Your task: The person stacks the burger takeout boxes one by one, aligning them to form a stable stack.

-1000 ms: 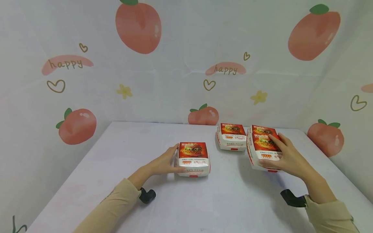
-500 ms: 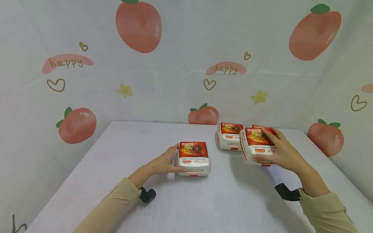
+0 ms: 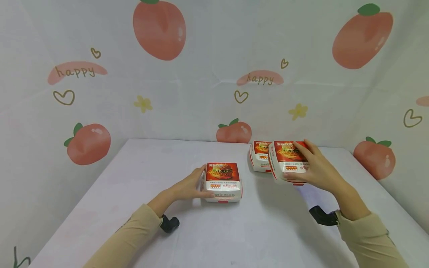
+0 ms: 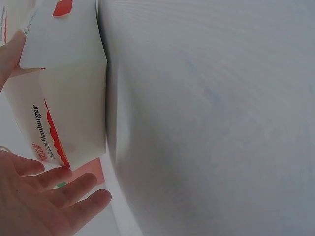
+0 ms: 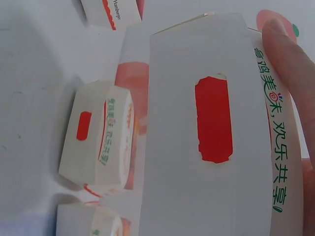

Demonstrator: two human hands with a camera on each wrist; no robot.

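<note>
My left hand (image 3: pixel 186 186) holds a white and red hamburger box (image 3: pixel 222 186) by its left side, thumb on the front and fingers toward the back corner. That box sits flat on the table. Its side shows "Delicious Hamburger" in the left wrist view, where the fingers (image 4: pixel 74 196) reach out fairly straight. A second hamburger box (image 3: pixel 283 158) hangs above the table, slightly tilted, gripped at its right side by my right hand (image 3: pixel 318 169). In the right wrist view its white front with a red tab fills the middle, the thumb at its edge.
Another hamburger box (image 3: pixel 259 158) stands at the back of the white table (image 3: pixel 254 230), partly covered by the raised one. One more box (image 5: pixel 81 221) shows beside it in the right wrist view. A peach-printed cloth (image 3: pixel 187 96) hangs behind.
My right hand has moved left and a little up with its box, off the back right area. The raised box now covers the back right one in the head view. The left hand stays put.
</note>
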